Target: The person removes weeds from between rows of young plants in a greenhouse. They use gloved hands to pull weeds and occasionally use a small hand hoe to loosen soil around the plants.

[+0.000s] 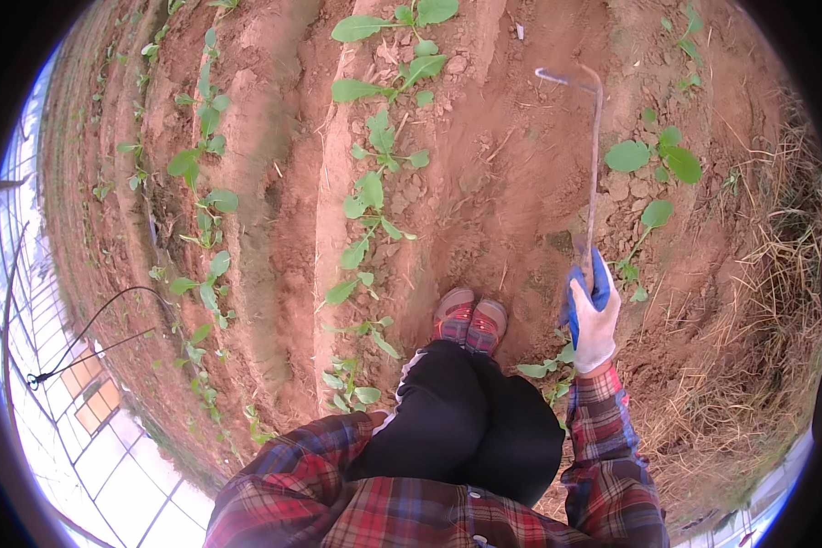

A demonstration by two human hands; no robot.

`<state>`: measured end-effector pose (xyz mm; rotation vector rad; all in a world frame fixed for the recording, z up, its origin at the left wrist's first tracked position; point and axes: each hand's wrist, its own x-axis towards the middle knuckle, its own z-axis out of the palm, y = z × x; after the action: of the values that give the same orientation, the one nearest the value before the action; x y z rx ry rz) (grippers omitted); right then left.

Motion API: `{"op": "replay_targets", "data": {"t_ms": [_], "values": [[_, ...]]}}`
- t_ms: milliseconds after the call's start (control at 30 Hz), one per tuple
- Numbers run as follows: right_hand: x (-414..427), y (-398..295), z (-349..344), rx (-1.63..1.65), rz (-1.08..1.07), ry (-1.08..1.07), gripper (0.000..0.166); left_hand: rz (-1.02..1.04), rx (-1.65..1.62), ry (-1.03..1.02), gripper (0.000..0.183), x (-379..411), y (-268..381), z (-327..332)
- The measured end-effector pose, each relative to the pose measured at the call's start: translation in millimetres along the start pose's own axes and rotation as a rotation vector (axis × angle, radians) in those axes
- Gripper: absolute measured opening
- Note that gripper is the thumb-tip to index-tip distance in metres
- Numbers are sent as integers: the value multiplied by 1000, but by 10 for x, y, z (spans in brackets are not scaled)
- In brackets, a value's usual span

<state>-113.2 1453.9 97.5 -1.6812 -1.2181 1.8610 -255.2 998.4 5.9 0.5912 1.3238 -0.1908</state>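
My right hand (594,315), in a white and blue work glove, grips the handle of a thin metal hand hoe (596,157). The hoe points away from me, its bent blade tip over bare reddish soil between two rows of seedlings. Leafy seedlings (657,154) grow just right of the hoe's shaft, and another plant (544,370) is partly hidden beside my right wrist. Of my left hand (379,416) only a sliver of skin shows at the cuff, by my left thigh; the rest is hidden. A row of young leafy plants (370,195) stands left of my shoes.
My shoes (470,320) stand together in the soil furrow. Further rows of seedlings (209,202) run along the left. Dry straw (788,253) lies along the right edge. A dark bent rod or cable (99,329) and a framed greenhouse wall (120,472) are at the lower left.
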Motion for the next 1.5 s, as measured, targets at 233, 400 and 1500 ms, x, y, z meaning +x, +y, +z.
{"op": "replay_targets", "data": {"t_ms": [233,400,1500], "values": [[149,105,117,11,-207,-37,47,53,119,63,35,579,-429,-81],[-260,396,90,79,-110,-156,50,169,229,106,37,908,-770,-9],[1673,701,763,-749,-294,298,60,1302,333,771,49,-1855,2864,-500]]}}
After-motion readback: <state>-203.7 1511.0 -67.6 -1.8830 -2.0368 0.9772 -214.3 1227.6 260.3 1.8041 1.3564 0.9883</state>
